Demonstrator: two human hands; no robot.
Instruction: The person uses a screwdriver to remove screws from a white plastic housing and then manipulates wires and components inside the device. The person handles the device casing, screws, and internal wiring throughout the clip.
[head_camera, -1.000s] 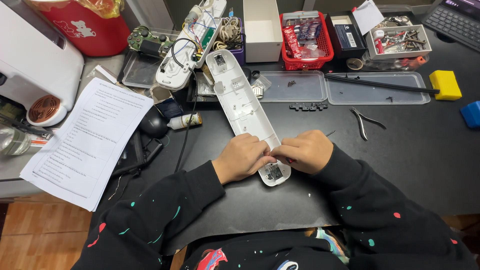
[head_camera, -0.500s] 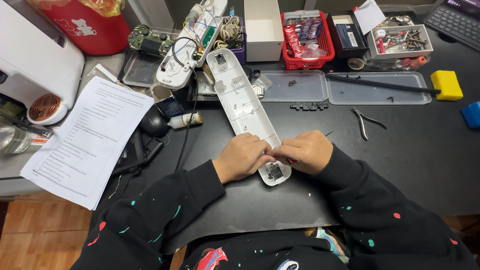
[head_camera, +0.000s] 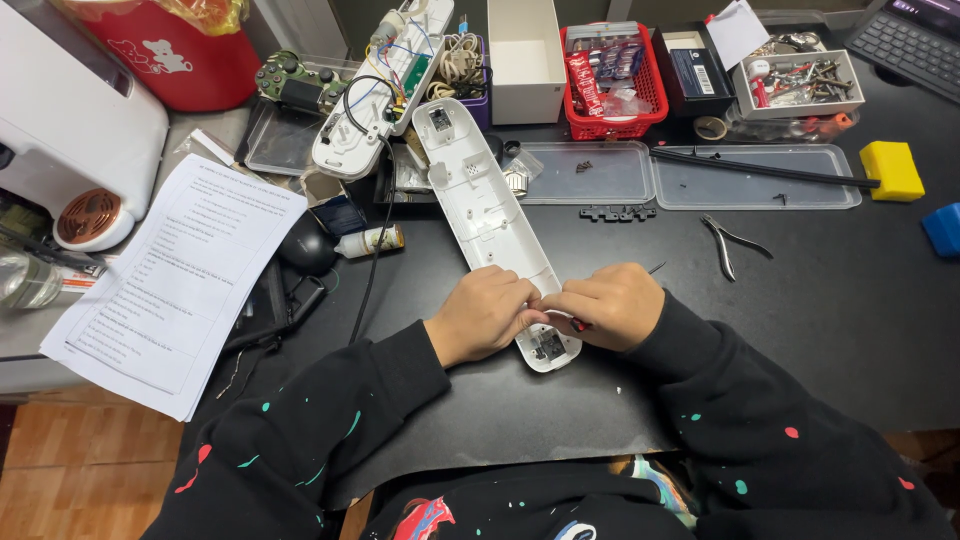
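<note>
Nothing moved since before: the left hand (head_camera: 484, 312) and right hand (head_camera: 608, 305) stayed pressed together on the white casing (head_camera: 490, 215).

- The long plastic casing (head_camera: 487, 214) lay slantwise on the desk mat (head_camera: 800, 330), its near end between the left hand (head_camera: 483, 313) and the right hand (head_camera: 606, 305), which met over it.
- A second opened casing with wires (head_camera: 372, 95) lay behind and left of it.
- A printed sheet (head_camera: 178, 280) lay far left, overhanging the desk edge; a computer mouse (head_camera: 305, 246) and a small bottle (head_camera: 370, 240) lay between the sheet and the casing.
- Two shallow trays (head_camera: 690, 180) sat side by side behind the hands, a slim rod (head_camera: 765, 168) lying across the right one.
- Pliers (head_camera: 730, 240) lay right of the casing, before the trays.
- A basket (head_camera: 610, 70) and an open box (head_camera: 525, 55) stood behind the trays.
</note>
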